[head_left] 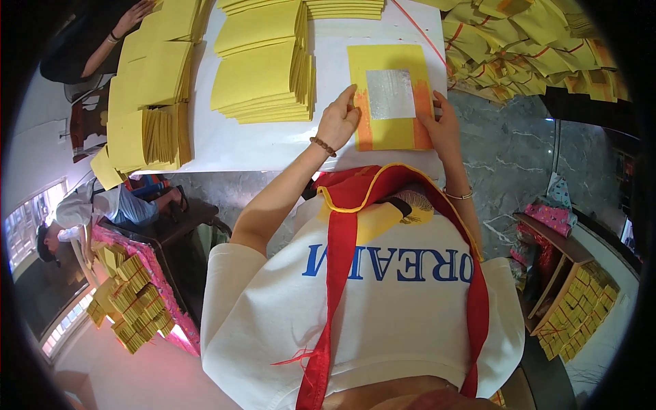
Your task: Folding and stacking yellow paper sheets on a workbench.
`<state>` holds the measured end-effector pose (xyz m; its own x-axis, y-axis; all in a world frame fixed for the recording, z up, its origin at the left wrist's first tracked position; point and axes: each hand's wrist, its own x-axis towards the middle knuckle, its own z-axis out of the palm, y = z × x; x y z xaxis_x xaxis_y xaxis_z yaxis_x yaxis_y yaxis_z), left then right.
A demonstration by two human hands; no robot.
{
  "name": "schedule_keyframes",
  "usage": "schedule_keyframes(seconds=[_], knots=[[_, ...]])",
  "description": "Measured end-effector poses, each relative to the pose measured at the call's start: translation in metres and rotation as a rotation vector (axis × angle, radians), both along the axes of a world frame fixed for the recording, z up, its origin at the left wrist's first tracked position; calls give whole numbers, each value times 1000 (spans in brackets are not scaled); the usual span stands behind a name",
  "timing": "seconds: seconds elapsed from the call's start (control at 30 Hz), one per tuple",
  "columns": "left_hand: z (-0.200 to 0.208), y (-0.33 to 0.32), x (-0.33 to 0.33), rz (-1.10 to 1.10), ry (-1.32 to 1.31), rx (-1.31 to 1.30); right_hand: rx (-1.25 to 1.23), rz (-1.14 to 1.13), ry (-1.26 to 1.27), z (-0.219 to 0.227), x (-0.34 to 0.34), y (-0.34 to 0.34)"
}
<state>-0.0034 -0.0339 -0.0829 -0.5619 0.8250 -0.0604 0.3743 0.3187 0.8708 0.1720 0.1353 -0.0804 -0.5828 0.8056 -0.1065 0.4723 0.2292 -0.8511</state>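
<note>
Yellow paper [393,130] sits flat by the near edge of our white table [260,147] in the head view, right of some yellow stacks [256,85]. We've got our left hand [339,121] half open, just touching its left side, and our right hand [443,126] half open along its right.

Paper workshop: yellow paper stacks [256,85], white worktable [236,147].

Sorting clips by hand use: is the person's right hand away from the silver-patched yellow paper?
No, the right hand has its thumb on the yellow paper.
</note>
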Motion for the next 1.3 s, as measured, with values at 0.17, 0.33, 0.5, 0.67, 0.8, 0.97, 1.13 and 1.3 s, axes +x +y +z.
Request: schedule_keyframes(seconds=[0.17,0.33,0.5,0.67,0.8,0.97,1.13,1.3], knots=[[-15,-3,-9,176,-630,208,-422,-34,199,14,-10,-8],[-11,-11,-20,6,-414,148,-291,-5,319,-3,-9,-7],[21,-5,-11,-166,488,168,-968,-52,454,5,-4,3],[17,8,-13,-324,568,226,-897,-76,437,9,-5,-4],[6,3,-17,-471,459,149,-881,-249,439,25,7,-3],[9,5,-1,-452,416,265,-869,-135,465,10,12,1],[10,4,8,-437,584,132,-916,-48,425,21,6,-10],[8,8,-4,-512,631,146,-647,186,282,57,18,14]])
